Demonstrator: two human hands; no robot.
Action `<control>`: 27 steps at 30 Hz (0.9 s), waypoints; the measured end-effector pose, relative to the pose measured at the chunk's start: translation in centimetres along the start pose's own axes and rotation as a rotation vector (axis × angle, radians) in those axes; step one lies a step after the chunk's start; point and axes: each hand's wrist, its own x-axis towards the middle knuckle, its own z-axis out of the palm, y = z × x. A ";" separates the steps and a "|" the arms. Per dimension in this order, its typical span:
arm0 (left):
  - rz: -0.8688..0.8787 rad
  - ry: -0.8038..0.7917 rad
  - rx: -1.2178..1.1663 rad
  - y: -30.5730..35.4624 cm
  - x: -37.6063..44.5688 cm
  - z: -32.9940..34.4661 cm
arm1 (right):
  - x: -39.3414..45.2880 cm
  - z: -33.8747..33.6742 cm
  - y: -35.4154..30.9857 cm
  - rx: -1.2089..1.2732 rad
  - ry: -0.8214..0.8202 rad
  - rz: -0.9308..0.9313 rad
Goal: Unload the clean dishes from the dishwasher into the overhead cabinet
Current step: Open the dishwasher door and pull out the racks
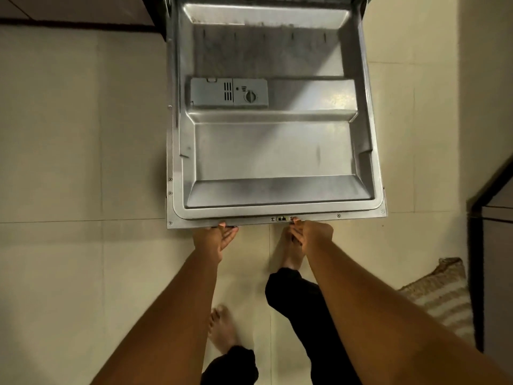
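1. Lying flat and fully lowered, the dishwasher door [274, 151] fills the middle of the view with its steel inner face turned up; I judge it is held level so the racks behind it can be reached, or it is about to be swung shut.
2. Beneath and on both sides of the door, the pale tiled floor [69, 162] shows, with a striped woven mat [441, 298] off past the door's near right corner.
3. Bare feet and dark trouser legs stand just short of the door's near edge, close enough for the arms to reach it.
4. The left hand [215, 237] curls under the door's near edge left of centre, thumb on top and fingers [230, 234] below, gripping the edge.
5. The right hand [311, 234] grips the same edge right of centre, beside the latch [281, 218]; two spread grips would keep a wide door from twisting.
6. The grey detergent box [229, 93] sits on the door's left half, its lid shut.
7. No dishes show: the racks lie beyond the door's far edge, out of view, and so does the overhead cabinet, so how far the unloading has gone cannot be told.
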 end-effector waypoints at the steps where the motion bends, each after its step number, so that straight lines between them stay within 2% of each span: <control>1: 0.003 0.000 0.030 -0.4 1.0 0.1 | 0.7 0.1 0.3 -0.019 -0.027 0.012; 3: 0.019 0.007 0.073 -0.9 2.5 0.2 | 1.6 0.4 0.7 -0.052 -0.055 0.012; 7: 0.031 0.017 0.082 -1.5 5.3 0.2 | 4.2 1.3 1.4 -0.117 0.017 -0.016; 19: 0.110 0.038 0.142 -2.7 10.3 0.1 | 9.7 2.7 3.8 -0.209 0.047 -0.114; 21: 0.139 0.028 0.217 -3.1 10.4 -0.3 | 10.2 2.1 4.0 -0.234 0.036 -0.143; 23: 0.191 0.016 0.392 -3.7 10.0 -1.3 | 10.4 1.1 3.6 -0.323 -0.015 -0.127; 25: 0.303 0.064 0.611 -3.9 8.4 -2.3 | 9.5 -0.1 2.5 -0.446 -0.091 -0.092; 27: 0.401 0.098 0.667 -3.8 5.4 -3.2 | 7.4 -1.2 1.6 -0.521 -0.109 -0.124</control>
